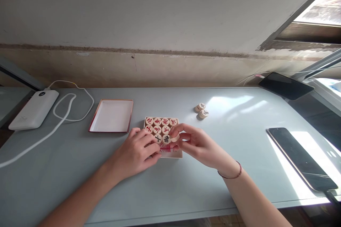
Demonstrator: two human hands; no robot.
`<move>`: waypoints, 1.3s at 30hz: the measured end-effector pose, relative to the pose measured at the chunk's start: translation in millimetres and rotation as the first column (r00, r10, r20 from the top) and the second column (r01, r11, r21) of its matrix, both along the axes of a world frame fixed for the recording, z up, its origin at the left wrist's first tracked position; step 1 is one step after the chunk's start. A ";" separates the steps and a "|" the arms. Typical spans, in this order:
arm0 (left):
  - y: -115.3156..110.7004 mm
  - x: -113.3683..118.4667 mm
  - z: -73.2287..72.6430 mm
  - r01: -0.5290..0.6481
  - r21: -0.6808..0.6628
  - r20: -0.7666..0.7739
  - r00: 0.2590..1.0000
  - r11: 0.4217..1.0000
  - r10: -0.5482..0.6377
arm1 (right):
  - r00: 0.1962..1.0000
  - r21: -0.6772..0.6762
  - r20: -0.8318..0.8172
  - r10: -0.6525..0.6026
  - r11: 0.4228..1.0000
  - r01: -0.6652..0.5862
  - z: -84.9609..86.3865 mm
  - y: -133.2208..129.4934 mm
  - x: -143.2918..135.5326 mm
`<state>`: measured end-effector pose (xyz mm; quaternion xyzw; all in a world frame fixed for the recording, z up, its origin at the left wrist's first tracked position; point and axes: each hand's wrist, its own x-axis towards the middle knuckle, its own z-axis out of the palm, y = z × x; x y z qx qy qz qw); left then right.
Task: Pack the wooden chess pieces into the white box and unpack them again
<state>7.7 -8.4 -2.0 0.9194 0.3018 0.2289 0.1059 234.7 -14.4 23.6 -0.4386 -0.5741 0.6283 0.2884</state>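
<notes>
An open box (180, 154) near the middle of the table holds rows of round pieces, with red characters in the upper rows and black ones in the third. Its lower part shows a printed bottom. My right hand (190, 142) pinches a pale round piece (175, 138) at the right end of the third row. Over the box's left and lower left side lies my left hand (142, 149), fingers bent and a little apart, with no piece visible in them. Behind and right of the box stand two small piles of pieces (204, 114).
An upturned white-lined lid (111, 116) lies left of the box. Farther left are a white power bank (34, 110) and its looped cable (64, 117). On the right are a dark phone (301, 158) and another dark device (286, 86) by the wall.
</notes>
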 end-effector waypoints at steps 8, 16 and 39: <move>0.6 0.7 1.1 -0.024 -0.010 -0.012 1.000 1.000 0.024 | 0.998 -0.009 0.061 0.030 1.000 -0.030 -1.5 -1.2 0.1; -0.1 0.0 0.4 -0.011 -0.054 0.003 1.000 0.998 0.011 | 0.995 -0.006 0.067 0.069 0.998 -0.068 -3.1 -1.3 -1.7; 3.5 -2.0 3.4 -0.111 0.003 0.017 0.994 0.994 0.111 | 0.927 0.298 0.375 -0.006 0.948 -0.115 -9.9 -14.4 -21.8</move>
